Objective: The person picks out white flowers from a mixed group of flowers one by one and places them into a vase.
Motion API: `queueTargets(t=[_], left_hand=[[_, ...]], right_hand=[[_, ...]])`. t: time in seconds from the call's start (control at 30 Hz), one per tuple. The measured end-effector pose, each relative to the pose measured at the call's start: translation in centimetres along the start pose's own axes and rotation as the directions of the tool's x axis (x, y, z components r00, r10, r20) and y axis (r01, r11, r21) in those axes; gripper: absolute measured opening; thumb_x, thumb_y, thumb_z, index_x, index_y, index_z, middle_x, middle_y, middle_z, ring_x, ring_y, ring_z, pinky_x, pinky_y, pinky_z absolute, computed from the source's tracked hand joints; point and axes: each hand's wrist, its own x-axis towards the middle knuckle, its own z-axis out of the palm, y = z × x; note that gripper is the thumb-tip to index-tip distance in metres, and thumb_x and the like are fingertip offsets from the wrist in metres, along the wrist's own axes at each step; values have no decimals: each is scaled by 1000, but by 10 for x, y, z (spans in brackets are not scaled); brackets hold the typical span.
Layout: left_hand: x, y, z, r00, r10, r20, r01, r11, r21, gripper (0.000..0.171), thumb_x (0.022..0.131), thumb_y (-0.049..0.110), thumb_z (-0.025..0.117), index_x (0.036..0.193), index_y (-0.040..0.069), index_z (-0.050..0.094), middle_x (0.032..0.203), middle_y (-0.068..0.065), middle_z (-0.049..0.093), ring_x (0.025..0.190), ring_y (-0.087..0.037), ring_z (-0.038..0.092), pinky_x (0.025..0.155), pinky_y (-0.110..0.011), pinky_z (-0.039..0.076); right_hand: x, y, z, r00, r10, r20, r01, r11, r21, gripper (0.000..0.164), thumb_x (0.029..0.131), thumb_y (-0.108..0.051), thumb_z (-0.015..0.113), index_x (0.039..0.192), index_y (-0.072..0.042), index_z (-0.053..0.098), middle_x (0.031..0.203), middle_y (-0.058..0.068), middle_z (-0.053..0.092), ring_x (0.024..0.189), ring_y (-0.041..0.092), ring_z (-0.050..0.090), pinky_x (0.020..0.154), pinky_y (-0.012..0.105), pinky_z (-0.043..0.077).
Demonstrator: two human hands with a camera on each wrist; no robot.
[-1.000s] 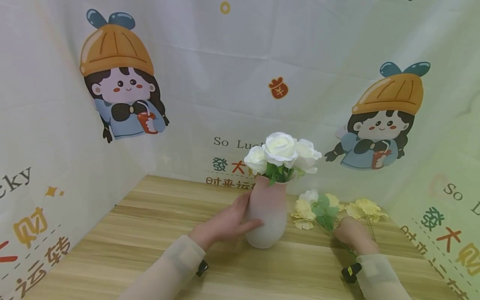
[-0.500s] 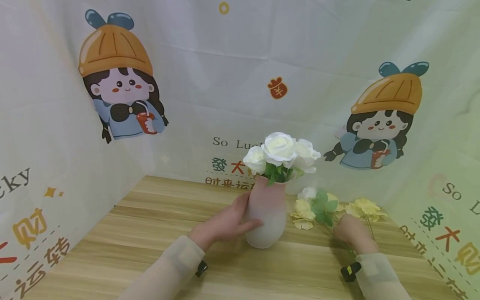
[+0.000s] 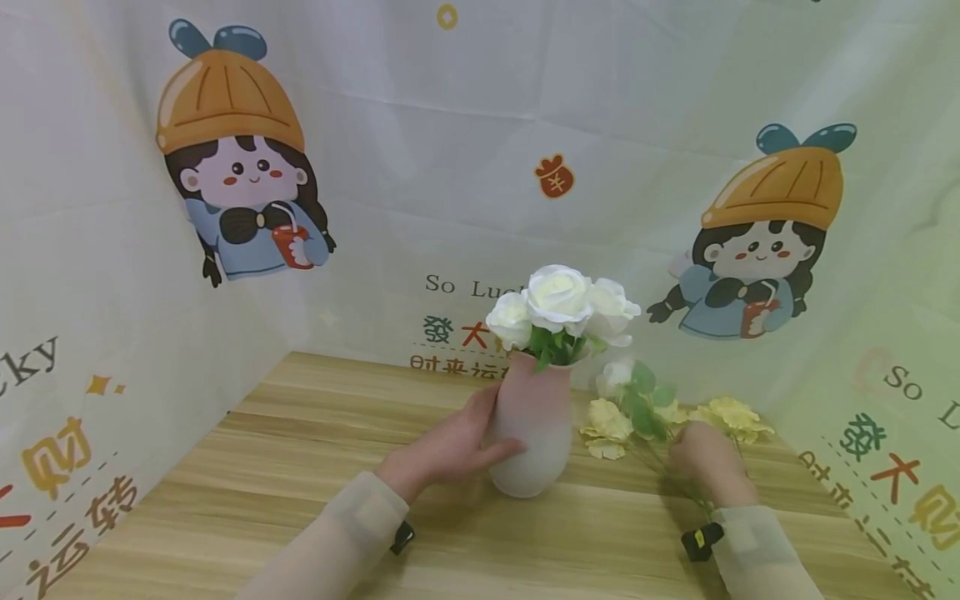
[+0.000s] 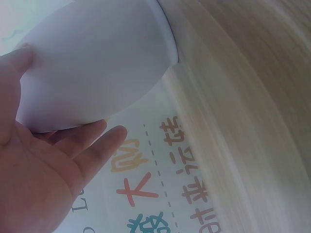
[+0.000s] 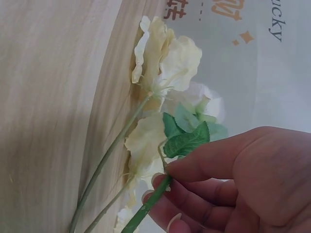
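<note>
A pink-and-white vase point(image 3: 534, 433) stands upright on the table with several white roses point(image 3: 558, 298) in its mouth. My left hand point(image 3: 453, 442) holds the vase from its left side, thumb across the front; in the left wrist view the fingers point(image 4: 99, 153) lie behind its wall. To the right, my right hand point(image 3: 708, 461) pinches the green stem point(image 5: 148, 206) of a white rose point(image 3: 615, 377) between thumb and fingertips. Its green leaves point(image 5: 187, 141) sit just beyond the fingers. Yellow flowers point(image 3: 607, 427) lie on the table around this rose, their stems beside my hand.
The wooden table point(image 3: 300, 467) reaches to a printed cloth point(image 3: 420, 167) hanging behind and at both sides. Another yellow flower point(image 3: 731, 414) lies behind my right hand, near the cloth at the right. Each wrist carries a small black camera point(image 3: 701, 543).
The loose white rose and its leaves have risen slightly off the table, pinched in my right hand. My left hand and the vase have stayed where they were.
</note>
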Motion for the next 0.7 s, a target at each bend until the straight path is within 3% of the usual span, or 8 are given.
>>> queueTargets(t=[0.7], left_hand=[[0,1,0,1000,-22,8,21,1000,7,97,94,54,62,154,-3,10,149,-24,29,129,-28,38,108,-42,37]], right_hand=[[-4,-12,-11,992,-5,-127,10,999,42,36,85,0,34,57,-20,28,50,-6,24,45,10,17,39,20,17]])
